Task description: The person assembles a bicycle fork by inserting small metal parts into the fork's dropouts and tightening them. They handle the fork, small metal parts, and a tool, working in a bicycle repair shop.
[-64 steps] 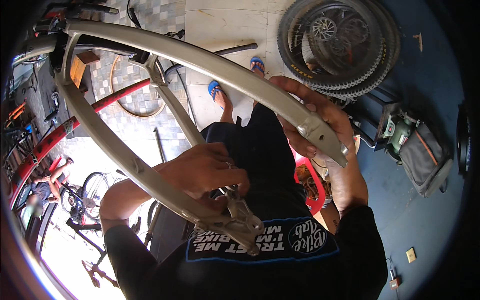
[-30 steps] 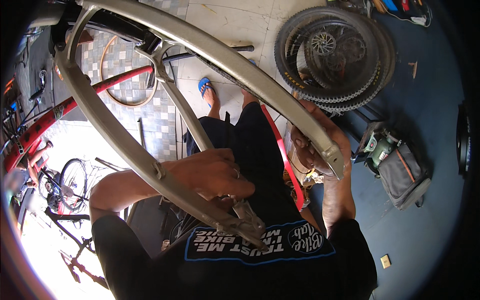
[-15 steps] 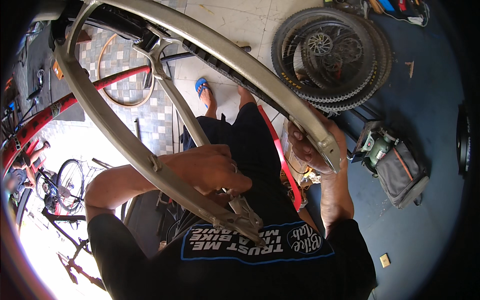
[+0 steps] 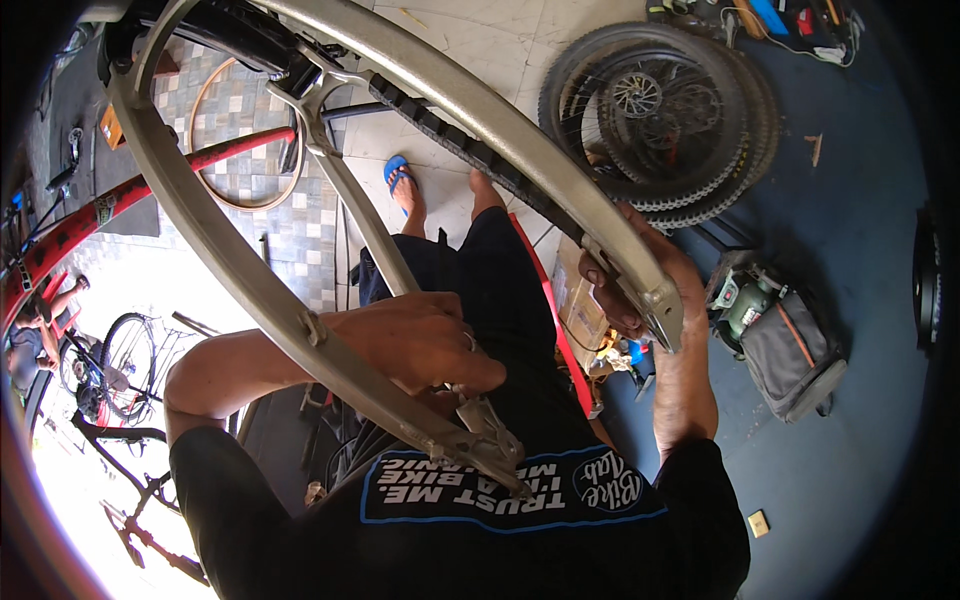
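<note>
Beige metal frame (image 4: 495,125) is already held, its ends (image 4: 657,293) bare; right grip (image 4: 688,282) wraps one, left grip (image 4: 420,342) curls round other

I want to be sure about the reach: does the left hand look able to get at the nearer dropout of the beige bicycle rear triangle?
Likely yes: the left hand is curled at the beige bicycle rear triangle, close beside that dropout, and nothing visible blocks the way.

White glare floods lower left; right side dimmer; soft sheen on beige frame (image 4: 470,105); black, bowed rim
</note>
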The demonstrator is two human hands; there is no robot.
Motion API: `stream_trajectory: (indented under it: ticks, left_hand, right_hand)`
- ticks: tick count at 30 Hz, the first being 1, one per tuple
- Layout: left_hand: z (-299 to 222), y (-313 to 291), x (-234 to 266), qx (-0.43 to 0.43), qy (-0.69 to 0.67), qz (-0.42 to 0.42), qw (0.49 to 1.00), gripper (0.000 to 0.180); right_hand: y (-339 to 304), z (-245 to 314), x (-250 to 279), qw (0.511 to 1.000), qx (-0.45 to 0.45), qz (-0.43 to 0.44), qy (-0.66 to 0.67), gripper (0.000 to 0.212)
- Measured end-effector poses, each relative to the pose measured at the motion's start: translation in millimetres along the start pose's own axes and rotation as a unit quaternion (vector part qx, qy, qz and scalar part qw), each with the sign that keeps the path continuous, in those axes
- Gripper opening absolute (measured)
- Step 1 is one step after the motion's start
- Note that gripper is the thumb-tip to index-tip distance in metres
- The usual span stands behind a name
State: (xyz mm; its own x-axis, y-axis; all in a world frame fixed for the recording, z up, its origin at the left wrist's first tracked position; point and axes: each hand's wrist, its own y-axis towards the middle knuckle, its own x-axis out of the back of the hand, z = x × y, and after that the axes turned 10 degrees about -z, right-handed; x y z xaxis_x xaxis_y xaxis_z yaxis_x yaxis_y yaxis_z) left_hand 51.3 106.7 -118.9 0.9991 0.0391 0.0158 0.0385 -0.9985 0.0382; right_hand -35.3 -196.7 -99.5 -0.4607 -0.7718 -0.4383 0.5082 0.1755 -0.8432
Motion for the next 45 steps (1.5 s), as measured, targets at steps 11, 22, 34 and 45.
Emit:
stream_trajectory:
  ticks: [11, 22, 34, 45]
  left_hand:
    - [0, 0, -2, 0.008, 0.016, 0.02, 1.0, 0.025]
    - [2, -5, -6, -0.03, 0.025, -0.037, 0.999, 0.022]
    - [4, -7, -4, -0.043, -0.005, -0.045, 0.998, 0.022]
    - [-1, -10, 0, -0.02, 0.131, 0.061, 0.989, 0.036]
  right_hand:
    - [-10, -10, -20, 0.967, -0.065, 0.014, 0.247, 0.063]
    - [-5, -5, -16, 0.966, -0.073, 0.05, 0.242, 0.059]
    - [-8, -2, -20, 0.973, -0.093, 0.026, 0.209, 0.077]
    - [-8, -3, -12, 0.98, -0.114, 0.028, 0.159, 0.077]
